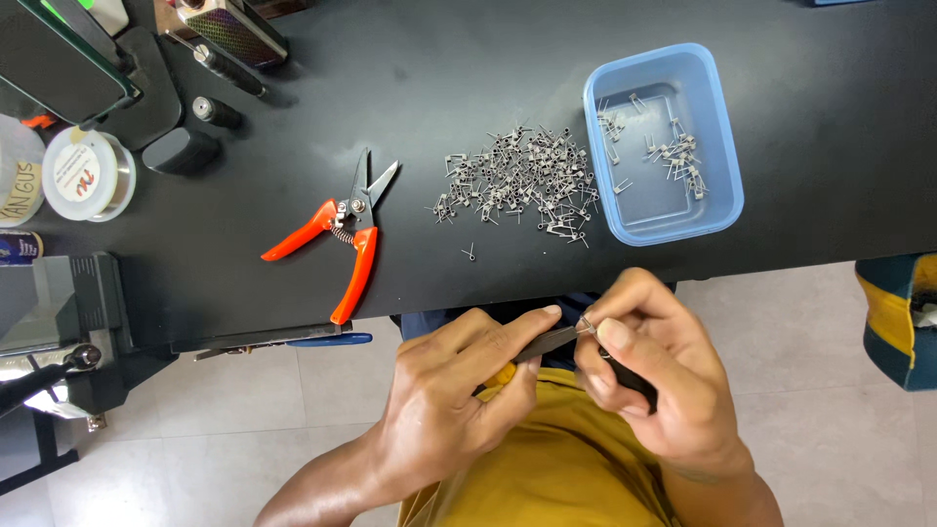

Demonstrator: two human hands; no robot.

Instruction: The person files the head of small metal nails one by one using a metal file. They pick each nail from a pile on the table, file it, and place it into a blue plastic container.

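In the head view, both hands work close together below the near edge of the black desk (pixel 800 146), above a mustard-yellow lap. The left hand (pixel 459 395) is closed around a slim dark tool (pixel 549 342), index finger laid along it, its tip pointing toward two o'clock. The right hand (pixel 649 376) is closed too, thumb and fingers pinching a tiny wire coil (pixel 586 325) at the tool's tip, with a dark handle (pixel 630 379) showing under its fingers. At twelve o'clock from the hands, a loose pile of small wire coils (pixel 522 181) lies on the desk. Just beside it, at three o'clock, a blue plastic tray (pixel 717 127) holds a few more coils. At nine o'clock from the pile lie orange-handled snips (pixel 342 239), blades apart. A spool of wire (pixel 88 174) sits near the left edge.
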